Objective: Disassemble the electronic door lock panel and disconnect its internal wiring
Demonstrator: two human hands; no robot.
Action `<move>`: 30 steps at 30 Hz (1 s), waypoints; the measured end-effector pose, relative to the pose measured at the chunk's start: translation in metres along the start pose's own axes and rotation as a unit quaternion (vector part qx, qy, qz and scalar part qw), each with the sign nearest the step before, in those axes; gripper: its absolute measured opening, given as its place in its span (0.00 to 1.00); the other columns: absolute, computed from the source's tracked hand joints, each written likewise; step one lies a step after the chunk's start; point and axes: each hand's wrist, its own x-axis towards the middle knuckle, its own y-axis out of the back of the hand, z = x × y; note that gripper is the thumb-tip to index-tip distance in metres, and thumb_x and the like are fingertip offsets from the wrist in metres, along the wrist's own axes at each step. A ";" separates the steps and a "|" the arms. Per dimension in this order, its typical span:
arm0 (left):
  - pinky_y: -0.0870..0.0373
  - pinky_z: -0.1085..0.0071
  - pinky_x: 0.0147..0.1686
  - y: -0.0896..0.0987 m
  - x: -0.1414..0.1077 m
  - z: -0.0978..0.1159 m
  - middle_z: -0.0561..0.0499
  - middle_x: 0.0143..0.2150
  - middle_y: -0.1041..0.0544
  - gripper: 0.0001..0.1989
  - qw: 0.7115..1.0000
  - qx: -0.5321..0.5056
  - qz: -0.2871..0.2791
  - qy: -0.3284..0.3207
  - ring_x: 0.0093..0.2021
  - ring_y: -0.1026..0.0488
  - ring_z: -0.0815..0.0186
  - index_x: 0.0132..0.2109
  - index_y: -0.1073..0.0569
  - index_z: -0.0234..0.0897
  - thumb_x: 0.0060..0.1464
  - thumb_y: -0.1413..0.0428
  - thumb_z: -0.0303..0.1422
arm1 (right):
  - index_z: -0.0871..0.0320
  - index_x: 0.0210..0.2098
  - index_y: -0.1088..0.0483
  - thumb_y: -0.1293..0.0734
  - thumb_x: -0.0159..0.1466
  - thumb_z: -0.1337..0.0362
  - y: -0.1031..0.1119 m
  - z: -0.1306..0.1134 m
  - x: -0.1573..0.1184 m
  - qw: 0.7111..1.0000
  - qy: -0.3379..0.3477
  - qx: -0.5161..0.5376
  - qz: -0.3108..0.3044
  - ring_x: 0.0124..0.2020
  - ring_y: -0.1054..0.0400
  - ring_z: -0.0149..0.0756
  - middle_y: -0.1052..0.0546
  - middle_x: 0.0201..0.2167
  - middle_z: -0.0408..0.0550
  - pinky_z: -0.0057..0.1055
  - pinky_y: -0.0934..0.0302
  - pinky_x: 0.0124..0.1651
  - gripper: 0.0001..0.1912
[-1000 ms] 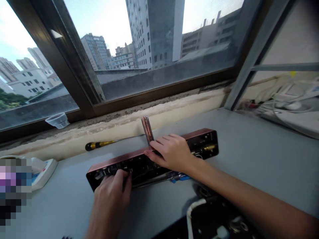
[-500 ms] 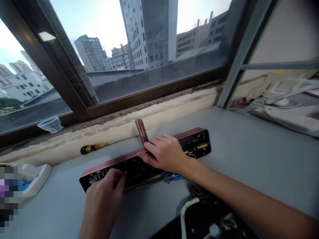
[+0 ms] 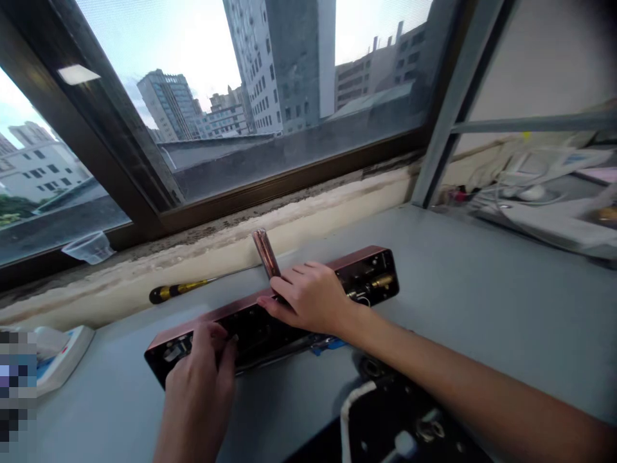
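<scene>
A long copper-coloured housing lies on the table, its black open side with parts inside facing me. A copper-coloured tube sticks up from its far edge. My right hand is closed over the middle of the housing by the tube's foot, thumb on the rim. My left hand reaches into the left part, thumb and forefinger pinched together. A tiny light bit shows at those fingertips, too small to name. A brass-coloured fitting sits at the housing's right end.
Behind the housing lies a yellow-and-black-handled screwdriver. A black panel with a white cable is close in front. A power strip is at left, a plastic cup on the sill, and cables at right.
The whole view has shifted slightly, with things now a little further left. My left fingers sit slightly differently in the housing; my right hand keeps its hold.
</scene>
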 end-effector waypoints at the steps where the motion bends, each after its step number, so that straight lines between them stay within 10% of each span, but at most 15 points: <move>1: 0.41 0.72 0.24 0.001 0.001 0.001 0.51 0.28 0.23 0.01 1.000 0.013 0.005 0.002 0.28 0.26 0.59 0.32 0.38 0.40 0.50 0.54 0.31 | 0.59 0.23 0.35 0.48 0.64 0.53 0.000 0.000 0.000 1.000 0.000 0.000 -0.001 0.24 0.41 0.33 0.32 0.20 0.45 0.31 0.60 0.28 0.22; 20: 0.49 0.74 0.20 -0.005 0.000 0.002 0.53 0.18 0.28 0.06 0.991 0.104 0.063 -0.050 0.22 0.28 0.61 0.27 0.37 0.40 0.52 0.54 0.30 | 0.59 0.22 0.35 0.48 0.64 0.53 0.000 0.000 0.000 1.000 -0.001 0.007 0.008 0.24 0.41 0.33 0.32 0.20 0.45 0.31 0.60 0.27 0.23; 30: 0.38 0.72 0.25 0.001 -0.005 -0.009 0.52 0.32 0.22 0.07 0.998 -0.004 -0.003 -0.061 0.32 0.24 0.60 0.37 0.36 0.41 0.49 0.53 0.32 | 0.59 0.22 0.35 0.49 0.65 0.54 0.000 -0.001 0.001 1.000 -0.002 -0.008 0.007 0.23 0.41 0.33 0.32 0.20 0.45 0.31 0.60 0.28 0.23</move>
